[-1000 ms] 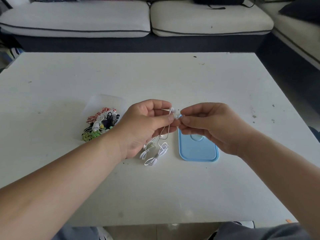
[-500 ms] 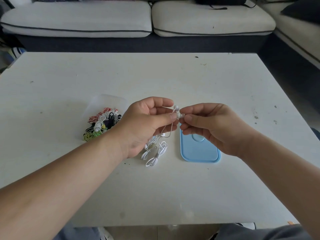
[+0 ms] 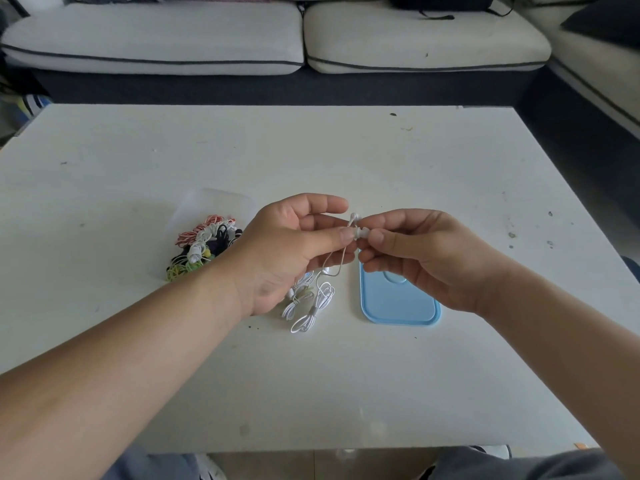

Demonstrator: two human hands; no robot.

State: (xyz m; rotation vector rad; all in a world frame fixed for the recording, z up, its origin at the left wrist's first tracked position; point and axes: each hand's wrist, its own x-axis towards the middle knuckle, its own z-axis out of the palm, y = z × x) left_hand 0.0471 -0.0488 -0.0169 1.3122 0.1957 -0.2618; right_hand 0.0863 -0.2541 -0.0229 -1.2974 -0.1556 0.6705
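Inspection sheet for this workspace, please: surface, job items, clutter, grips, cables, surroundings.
Surface: white table, scuffed, with dark specks.
Job's things: white earphones, buds held above the table, the rest of the wire coiled on it.
Clutter: blue lid lying flat; clear box of bundled coloured cords.
Grips: left hand and right hand both pinch the earbuds, fingertips almost meeting.
Cables: earphone wire hangs from the grip down to the coil.
Surroundings: pale sofa behind the table.

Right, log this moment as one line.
left hand: pinches white earphones | right hand: pinches them too | blue lid: flat on table
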